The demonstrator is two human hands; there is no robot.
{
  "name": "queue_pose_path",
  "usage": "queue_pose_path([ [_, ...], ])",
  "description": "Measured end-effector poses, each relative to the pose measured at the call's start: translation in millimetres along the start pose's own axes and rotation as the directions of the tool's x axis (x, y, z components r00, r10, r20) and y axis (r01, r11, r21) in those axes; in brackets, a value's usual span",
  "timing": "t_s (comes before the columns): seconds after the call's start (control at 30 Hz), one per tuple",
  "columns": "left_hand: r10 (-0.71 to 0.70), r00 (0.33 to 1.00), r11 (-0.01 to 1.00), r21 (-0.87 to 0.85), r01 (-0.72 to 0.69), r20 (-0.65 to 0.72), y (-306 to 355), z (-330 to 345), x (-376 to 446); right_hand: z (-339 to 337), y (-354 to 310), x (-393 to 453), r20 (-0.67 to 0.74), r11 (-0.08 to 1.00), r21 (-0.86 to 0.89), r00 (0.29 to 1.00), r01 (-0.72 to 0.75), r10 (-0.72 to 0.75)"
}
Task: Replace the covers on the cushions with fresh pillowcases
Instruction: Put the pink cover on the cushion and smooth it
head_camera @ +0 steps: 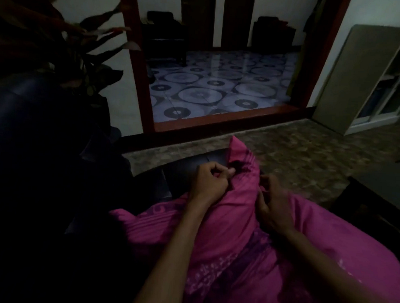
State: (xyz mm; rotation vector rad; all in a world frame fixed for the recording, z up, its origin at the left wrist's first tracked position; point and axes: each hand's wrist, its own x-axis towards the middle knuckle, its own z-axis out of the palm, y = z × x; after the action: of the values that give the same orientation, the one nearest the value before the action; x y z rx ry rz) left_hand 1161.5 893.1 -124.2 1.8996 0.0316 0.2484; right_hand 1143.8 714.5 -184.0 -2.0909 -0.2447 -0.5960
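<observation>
From the head camera, a pink pillow [247, 236] in a patterned cover lies across the person's lap, its long axis running from the lower right up toward the doorway [222, 70], with one corner pointing at the doorway sill. The left hand [210, 182] sits on the pillow's left side just below that corner, fingers curled tight, pinching a fold of pink cloth. The right hand [273, 202] rests on the pillow's right side, close beside the left hand, fingers bent into the fabric; whether it actually grips cloth is unclear. A dark seat [181, 173] shows beyond the pillow.
</observation>
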Motion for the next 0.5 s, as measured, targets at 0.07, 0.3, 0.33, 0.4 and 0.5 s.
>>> queue_pose_path([
  [0.07,-0.017,0.999,1.000,0.026,0.015,0.049,18,2,2,0,3,3,-0.047,0.999,0.028,0.998,-0.027,0.029],
  [0.3,0.192,0.977,0.976,-0.082,-0.200,-0.092,102,-25,7,-1,-43,55,-0.263,0.970,0.238,0.965,0.044,0.020],
  [0.33,0.224,0.964,0.966,-0.097,-0.239,-0.141,117,-33,8,-7,-62,68,-0.294,0.960,0.267,0.956,0.089,-0.007],
  [0.4,0.279,0.933,0.942,-0.124,-0.312,-0.225,149,-47,7,-23,-102,90,-0.330,0.920,0.330,0.939,0.210,-0.096],
  [0.5,0.327,0.891,0.911,-0.144,-0.386,-0.316,185,-59,-3,-45,-139,115,-0.333,0.920,0.259,0.921,0.294,-0.201],
])
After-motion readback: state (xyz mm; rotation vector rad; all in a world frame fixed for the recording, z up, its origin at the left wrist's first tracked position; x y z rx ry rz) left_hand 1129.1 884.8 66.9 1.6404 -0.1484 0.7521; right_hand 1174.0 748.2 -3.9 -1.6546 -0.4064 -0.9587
